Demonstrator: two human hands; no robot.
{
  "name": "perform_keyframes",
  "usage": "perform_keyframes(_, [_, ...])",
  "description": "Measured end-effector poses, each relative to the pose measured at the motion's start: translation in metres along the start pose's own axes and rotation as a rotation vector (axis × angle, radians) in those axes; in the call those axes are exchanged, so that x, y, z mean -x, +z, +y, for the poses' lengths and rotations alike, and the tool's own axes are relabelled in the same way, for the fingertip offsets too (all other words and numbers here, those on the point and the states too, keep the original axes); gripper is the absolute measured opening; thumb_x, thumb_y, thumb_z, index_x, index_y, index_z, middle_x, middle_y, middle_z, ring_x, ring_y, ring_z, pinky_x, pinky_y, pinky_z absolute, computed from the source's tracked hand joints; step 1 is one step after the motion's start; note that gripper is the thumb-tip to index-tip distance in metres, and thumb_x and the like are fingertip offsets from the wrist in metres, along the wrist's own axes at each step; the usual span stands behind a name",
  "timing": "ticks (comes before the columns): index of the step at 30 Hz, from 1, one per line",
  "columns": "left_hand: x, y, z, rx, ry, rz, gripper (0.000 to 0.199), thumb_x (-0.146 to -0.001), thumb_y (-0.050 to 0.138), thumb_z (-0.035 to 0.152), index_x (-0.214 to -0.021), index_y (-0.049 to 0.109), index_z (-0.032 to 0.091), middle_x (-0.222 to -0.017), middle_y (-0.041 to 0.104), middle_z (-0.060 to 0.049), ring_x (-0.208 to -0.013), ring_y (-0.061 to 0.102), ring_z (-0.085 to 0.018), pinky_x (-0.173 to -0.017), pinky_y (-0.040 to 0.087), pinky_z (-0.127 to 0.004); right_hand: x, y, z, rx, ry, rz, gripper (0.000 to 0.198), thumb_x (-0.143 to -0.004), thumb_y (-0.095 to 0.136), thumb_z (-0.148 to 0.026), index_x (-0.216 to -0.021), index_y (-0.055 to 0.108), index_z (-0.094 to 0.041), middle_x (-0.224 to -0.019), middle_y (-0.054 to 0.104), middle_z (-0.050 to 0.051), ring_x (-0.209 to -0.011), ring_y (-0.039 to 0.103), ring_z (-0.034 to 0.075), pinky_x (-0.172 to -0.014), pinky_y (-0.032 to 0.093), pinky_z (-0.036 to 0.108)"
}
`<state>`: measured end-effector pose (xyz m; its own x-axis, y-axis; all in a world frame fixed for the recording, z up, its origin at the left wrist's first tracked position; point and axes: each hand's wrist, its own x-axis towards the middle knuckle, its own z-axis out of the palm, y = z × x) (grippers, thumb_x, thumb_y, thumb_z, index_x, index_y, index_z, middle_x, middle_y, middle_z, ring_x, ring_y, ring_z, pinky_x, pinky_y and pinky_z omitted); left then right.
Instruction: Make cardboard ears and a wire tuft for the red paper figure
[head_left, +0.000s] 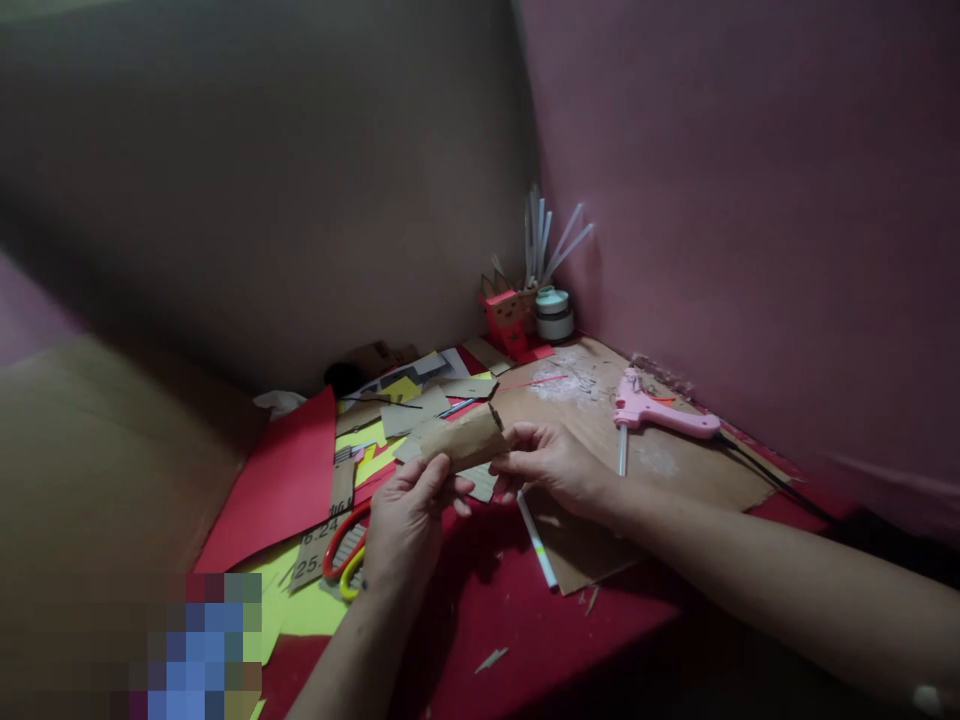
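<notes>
A curved, rolled piece of brown cardboard [466, 440] is held up between my two hands over the table. My left hand [409, 515] is closed on its lower left edge, with the thumb on the near face. At its right end, my right hand [551, 463] pinches the edge between thumb and fingers. Scissors [346, 560] with red and yellow handles lie beside my left wrist, their blades hidden. Beyond my right hand, a pink glue gun [652, 412] rests on a brown board [720, 465], a clear stick upright under its front.
Cardboard scraps, yellow paper and a large red sheet [277, 490] cover the table's left side. At the back corner stand a red figure with a cardboard face [506, 318], a lidded jar [554, 315] and several glue sticks [541, 235]. Walls rise behind; a black cord [772, 475] runs right.
</notes>
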<state>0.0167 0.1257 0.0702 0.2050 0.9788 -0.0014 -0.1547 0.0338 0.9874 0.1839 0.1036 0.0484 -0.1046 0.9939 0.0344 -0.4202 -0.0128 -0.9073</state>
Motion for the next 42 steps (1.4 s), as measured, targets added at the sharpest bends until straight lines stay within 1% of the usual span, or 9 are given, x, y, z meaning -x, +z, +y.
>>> perform_keyframes(3, [0.001, -0.003, -0.003, -0.080, 0.056, -0.009, 0.031, -0.074, 0.071, 0.034, -0.093, 0.066, 0.010, -0.054, 0.065, -0.002, -0.043, 0.053, -0.010, -0.045, 0.044, -0.020, -0.001, -0.003, -0.001, -0.080, 0.100, -0.078, 0.037, -0.072, 0.075, -0.030, -0.102, 0.058, -0.017, -0.073, 0.068, 0.001, -0.049, 0.065, 0.013, -0.042, 0.051, 0.022])
perform_keyframes(8, [0.007, -0.002, 0.000, -0.260, 0.198, 0.041, 0.014, -0.075, 0.068, 0.028, -0.073, 0.067, 0.014, -0.050, 0.063, 0.000, -0.046, 0.054, -0.011, -0.048, 0.045, -0.020, -0.005, -0.010, 0.000, -0.171, 0.258, -0.196, 0.021, -0.085, 0.062, -0.031, -0.096, 0.055, -0.015, -0.059, 0.067, 0.003, -0.039, 0.059, 0.011, -0.033, 0.042, 0.016])
perform_keyframes(10, [0.009, 0.001, 0.002, -0.325, 0.235, 0.046, 0.013, -0.075, 0.068, 0.027, -0.071, 0.068, 0.015, -0.051, 0.063, 0.000, -0.049, 0.055, -0.012, -0.053, 0.047, -0.022, -0.006, -0.011, 0.001, -0.211, 0.231, -0.209, 0.020, -0.084, 0.063, -0.029, -0.096, 0.053, -0.016, -0.059, 0.067, 0.002, -0.041, 0.060, 0.011, -0.034, 0.043, 0.016])
perform_keyframes(15, [0.008, 0.002, -0.001, -0.260, 0.173, -0.029, 0.020, -0.074, 0.071, 0.028, -0.090, 0.072, 0.016, -0.061, 0.067, 0.001, -0.052, 0.057, -0.013, -0.053, 0.048, -0.024, -0.005, -0.006, 0.001, -0.171, 0.127, -0.151, 0.031, -0.079, 0.069, -0.040, -0.095, 0.056, -0.017, -0.061, 0.066, 0.001, -0.043, 0.061, 0.013, -0.036, 0.046, 0.020])
perform_keyframes(20, [0.006, 0.000, -0.007, -0.227, 0.202, -0.042, 0.013, -0.073, 0.072, 0.025, -0.080, 0.073, 0.014, -0.065, 0.070, -0.003, -0.056, 0.059, -0.013, -0.059, 0.049, -0.023, -0.005, 0.002, 0.005, -0.113, 0.046, -0.026, 0.026, -0.075, 0.072, -0.037, -0.081, 0.061, -0.014, -0.058, 0.061, 0.000, -0.044, 0.058, 0.011, -0.036, 0.045, 0.019])
perform_keyframes(26, [0.005, 0.002, -0.005, -0.190, 0.156, -0.038, 0.018, -0.073, 0.072, 0.026, -0.088, 0.072, 0.015, -0.070, 0.071, -0.003, -0.058, 0.061, -0.013, -0.058, 0.049, -0.023, -0.005, 0.003, 0.008, -0.114, -0.029, 0.014, 0.024, -0.075, 0.071, -0.036, -0.080, 0.063, -0.014, -0.061, 0.062, 0.000, -0.048, 0.059, 0.012, -0.042, 0.048, 0.022])
perform_keyframes(34, [0.004, 0.000, -0.007, -0.180, 0.214, -0.061, 0.008, -0.074, 0.070, 0.022, -0.074, 0.069, 0.015, -0.060, 0.065, 0.000, -0.058, 0.058, -0.012, -0.061, 0.049, -0.023, 0.000, 0.005, 0.005, -0.080, -0.051, 0.049, 0.027, -0.071, 0.074, -0.039, -0.077, 0.064, -0.015, -0.059, 0.061, -0.001, -0.048, 0.061, 0.013, -0.043, 0.049, 0.024])
perform_keyframes(39, [0.006, 0.000, -0.003, -0.191, 0.169, -0.106, 0.027, -0.076, 0.070, 0.027, -0.100, 0.069, 0.016, -0.076, 0.072, -0.004, -0.062, 0.064, -0.017, -0.058, 0.053, -0.028, 0.002, 0.006, 0.003, 0.000, -0.120, 0.074, 0.024, -0.074, 0.071, -0.034, -0.086, 0.067, -0.014, -0.064, 0.063, 0.000, -0.054, 0.060, 0.012, -0.054, 0.049, 0.026])
perform_keyframes(42, [0.007, 0.000, 0.000, -0.249, 0.199, -0.044, 0.023, -0.078, 0.068, 0.030, -0.096, 0.072, 0.016, -0.086, 0.073, -0.006, -0.069, 0.065, -0.017, -0.066, 0.053, -0.027, 0.002, 0.006, 0.001, 0.076, -0.138, 0.052, 0.021, -0.073, 0.071, -0.028, -0.088, 0.066, -0.015, -0.075, 0.065, 0.002, -0.065, 0.061, 0.013, -0.063, 0.050, 0.028])
